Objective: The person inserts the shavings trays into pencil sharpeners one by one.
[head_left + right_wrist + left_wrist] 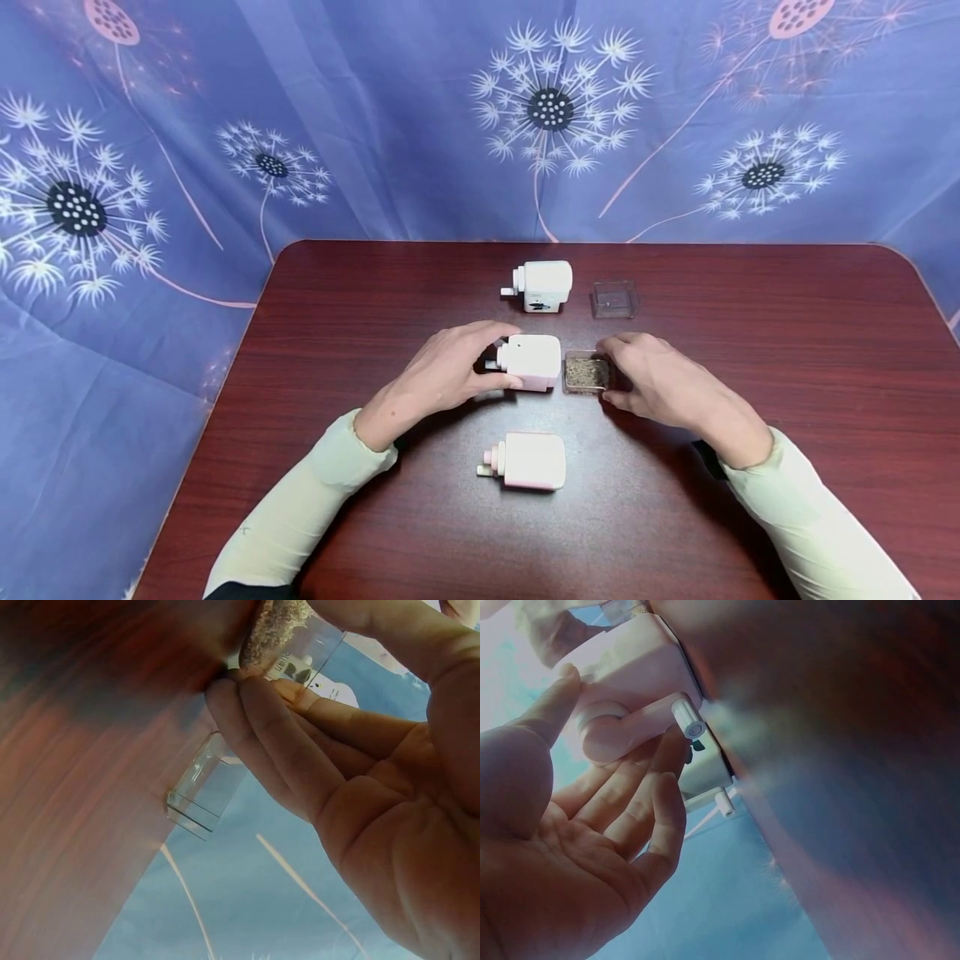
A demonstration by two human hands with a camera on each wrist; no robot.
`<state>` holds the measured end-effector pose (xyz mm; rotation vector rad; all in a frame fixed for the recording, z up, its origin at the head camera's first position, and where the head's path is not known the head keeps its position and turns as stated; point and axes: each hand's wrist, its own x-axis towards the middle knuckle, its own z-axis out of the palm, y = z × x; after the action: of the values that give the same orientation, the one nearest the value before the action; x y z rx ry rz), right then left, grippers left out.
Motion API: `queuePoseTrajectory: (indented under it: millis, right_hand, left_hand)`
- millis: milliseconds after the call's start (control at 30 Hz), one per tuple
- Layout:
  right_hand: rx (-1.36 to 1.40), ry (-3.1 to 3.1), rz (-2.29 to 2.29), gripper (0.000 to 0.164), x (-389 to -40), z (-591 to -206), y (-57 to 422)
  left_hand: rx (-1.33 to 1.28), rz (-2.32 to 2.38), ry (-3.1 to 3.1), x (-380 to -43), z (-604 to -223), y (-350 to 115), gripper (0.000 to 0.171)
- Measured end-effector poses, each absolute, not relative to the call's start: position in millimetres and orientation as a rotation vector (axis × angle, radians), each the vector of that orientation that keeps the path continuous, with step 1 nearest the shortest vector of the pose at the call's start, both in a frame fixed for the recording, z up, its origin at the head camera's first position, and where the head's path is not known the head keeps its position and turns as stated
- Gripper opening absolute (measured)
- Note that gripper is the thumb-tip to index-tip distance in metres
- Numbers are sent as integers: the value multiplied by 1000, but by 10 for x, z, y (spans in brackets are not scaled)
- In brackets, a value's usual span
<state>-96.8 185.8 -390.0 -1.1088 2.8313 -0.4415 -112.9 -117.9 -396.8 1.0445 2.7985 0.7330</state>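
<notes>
My left hand holds the middle pencil sharpener, a pale pink and white hand-crank one, with thumb and fingers on opposite sides. In the left wrist view its crank and knob face my palm. My right hand pinches a clear plastic drawer between thumb and fingers, close to the sharpener's right side. Brown shavings fill much of the drawer. Both the drawer and the sharpener are at the tabletop; whether they touch each other I cannot tell.
Behind stands a white sharpener with a dark print, and right of it lies an empty clear drawer. A cream and pink sharpener lies nearer me. The dark red wooden table ends at a blue dandelion-print cloth.
</notes>
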Motion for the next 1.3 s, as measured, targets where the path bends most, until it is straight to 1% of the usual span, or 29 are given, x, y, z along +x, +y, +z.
queuePoseTrajectory:
  millis: [567, 867, 1300]
  right_hand:
    - [-1126, 2838, -463, 42, -1012, -3921, 1777]
    - [-1094, 2821, -499, 39, -1015, -3942, 1749]
    - [-1093, 2806, -535, 42, -1036, -3957, 1680]
  left_hand:
    - [1029, 758, 2788, -1127, -3959, -1182, 67]
    - [1025, 721, 2818, -1124, -3970, -1172, 67]
    - [1024, 711, 2813, -1123, -3960, -1171, 68]
